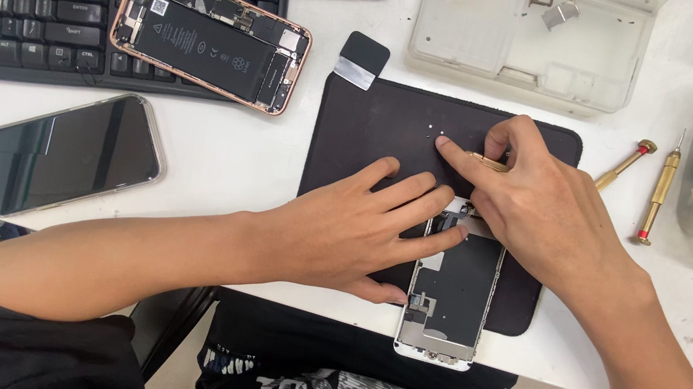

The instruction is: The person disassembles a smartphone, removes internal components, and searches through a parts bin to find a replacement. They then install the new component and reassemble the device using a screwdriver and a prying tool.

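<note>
Left hand (359, 230) flat, fingers spread, pressing detached white-framed phone screen panel (448, 303) onto black rubber mat (378, 124); right hand (527, 193) pinching gold-handled tool (490, 162), probably screwdriver.

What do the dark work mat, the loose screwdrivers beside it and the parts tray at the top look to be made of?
Work mat: probably rubber or silicone, matte black with no glare. Screwdrivers: metal, brass-gold with bright highlights and fine steel tips. Parts tray: translucent frosted plastic, since the compartments show through cloudy.
</note>
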